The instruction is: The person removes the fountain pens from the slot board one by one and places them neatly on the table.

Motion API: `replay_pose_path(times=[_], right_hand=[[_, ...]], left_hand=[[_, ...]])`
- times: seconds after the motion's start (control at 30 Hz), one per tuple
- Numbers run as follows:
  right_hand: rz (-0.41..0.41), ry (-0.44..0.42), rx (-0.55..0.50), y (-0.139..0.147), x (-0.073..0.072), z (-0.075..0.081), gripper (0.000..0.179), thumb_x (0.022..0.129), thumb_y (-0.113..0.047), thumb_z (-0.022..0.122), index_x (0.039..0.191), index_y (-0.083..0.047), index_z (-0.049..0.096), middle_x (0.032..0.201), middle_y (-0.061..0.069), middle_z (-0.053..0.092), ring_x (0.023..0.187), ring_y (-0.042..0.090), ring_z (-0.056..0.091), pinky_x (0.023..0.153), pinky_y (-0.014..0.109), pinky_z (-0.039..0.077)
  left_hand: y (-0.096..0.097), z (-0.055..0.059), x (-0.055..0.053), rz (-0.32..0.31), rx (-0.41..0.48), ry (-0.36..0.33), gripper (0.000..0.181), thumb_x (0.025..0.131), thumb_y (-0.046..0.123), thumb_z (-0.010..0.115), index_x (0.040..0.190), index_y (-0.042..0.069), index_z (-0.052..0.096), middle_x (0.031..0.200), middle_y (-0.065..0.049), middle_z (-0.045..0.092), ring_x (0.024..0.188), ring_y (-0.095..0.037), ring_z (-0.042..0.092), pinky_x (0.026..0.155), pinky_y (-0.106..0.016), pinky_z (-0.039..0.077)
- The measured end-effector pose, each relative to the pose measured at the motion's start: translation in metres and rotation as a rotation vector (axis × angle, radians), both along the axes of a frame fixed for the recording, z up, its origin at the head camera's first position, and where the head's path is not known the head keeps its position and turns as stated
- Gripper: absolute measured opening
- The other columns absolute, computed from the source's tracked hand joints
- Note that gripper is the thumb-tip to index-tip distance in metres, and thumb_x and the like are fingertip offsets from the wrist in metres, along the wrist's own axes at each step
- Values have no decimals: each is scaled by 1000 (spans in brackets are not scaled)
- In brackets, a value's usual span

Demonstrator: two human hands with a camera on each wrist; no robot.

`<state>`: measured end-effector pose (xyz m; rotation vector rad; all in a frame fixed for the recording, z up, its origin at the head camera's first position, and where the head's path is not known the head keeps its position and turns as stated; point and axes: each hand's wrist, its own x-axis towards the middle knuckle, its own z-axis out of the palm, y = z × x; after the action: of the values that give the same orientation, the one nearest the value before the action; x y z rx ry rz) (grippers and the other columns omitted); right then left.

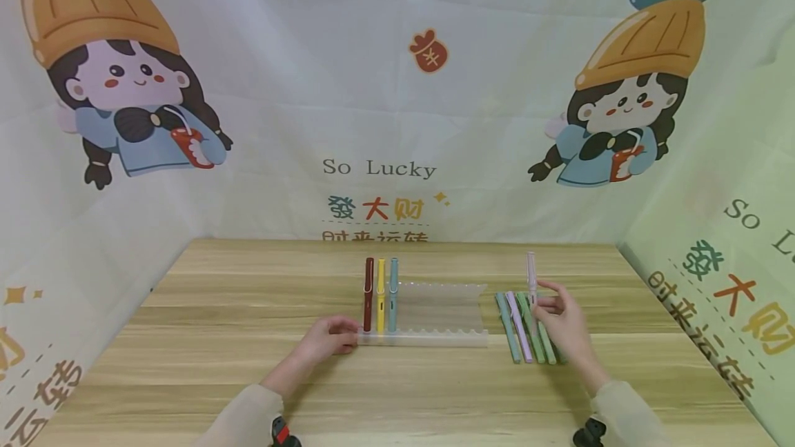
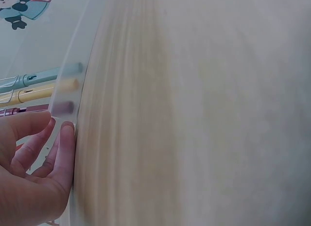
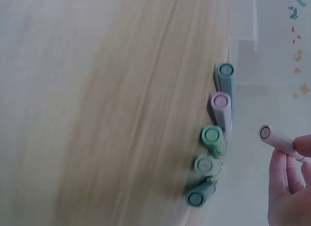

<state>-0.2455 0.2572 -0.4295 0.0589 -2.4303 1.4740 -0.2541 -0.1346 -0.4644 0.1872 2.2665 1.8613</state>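
A clear plastic pen rack (image 1: 435,339) with a notched front rail lies on the table. Side by side in its left slots sit a dark red pen (image 1: 368,295), a yellow pen (image 1: 381,295) and a light blue pen (image 1: 393,295). My left hand (image 1: 330,336) holds the rack's left end between thumb and fingers, close by the dark red pen (image 2: 60,108). Between the thumb and fingers of my right hand (image 1: 564,319) is a pale pink pen (image 1: 531,271), tilted up above a row of pens. Its round end (image 3: 265,132) shows in the right wrist view.
Under and beside my right hand lie several loose pens: a blue one (image 1: 508,328), a lilac one (image 1: 519,328), green ones (image 1: 542,342) and a dark teal one (image 3: 197,198). A printed cloth (image 1: 385,116) hangs behind the wooden table (image 1: 248,288).
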Motion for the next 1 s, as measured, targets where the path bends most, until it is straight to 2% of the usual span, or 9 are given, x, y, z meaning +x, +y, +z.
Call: replay_pose_path(times=[0.33, 0.6, 0.87, 1.0], right_hand=[[-79, -7, 67, 20, 7, 1, 40, 82, 2, 54, 121, -2, 47, 95, 23, 59, 78, 14, 55, 60, 19, 48], [-114, 15, 111, 35, 9, -2, 40, 79, 4, 58, 118, 2, 48, 90, 24, 60, 72, 10, 56, 59, 17, 46], [-108, -43, 173, 48, 11, -3, 40, 80, 1, 57, 118, 4, 47, 89, 23, 61, 69, 11, 55, 59, 19, 46], [-107, -70, 215, 53, 11, -5, 39, 81, 0, 56, 118, 4, 47, 89, 22, 60, 71, 17, 57, 58, 22, 46]], left_hand=[[0, 1, 0, -6, 8, 6, 22, 81, -4, 57, 101, -12, 55, 91, -11, 59, 79, -20, 57, 71, -33, 51], [-1, 0, 0, -17, 4, 20, 21, 81, -4, 57, 101, -13, 55, 91, -11, 59, 79, -20, 57, 71, -33, 51], [0, 0, -1, -6, -7, 16, 21, 81, -4, 58, 100, -12, 55, 90, -10, 59, 77, -19, 57, 70, -32, 51], [1, 0, 0, -5, -3, 14, 21, 81, -4, 57, 100, -12, 55, 89, -10, 59, 77, -19, 57, 70, -32, 51]])
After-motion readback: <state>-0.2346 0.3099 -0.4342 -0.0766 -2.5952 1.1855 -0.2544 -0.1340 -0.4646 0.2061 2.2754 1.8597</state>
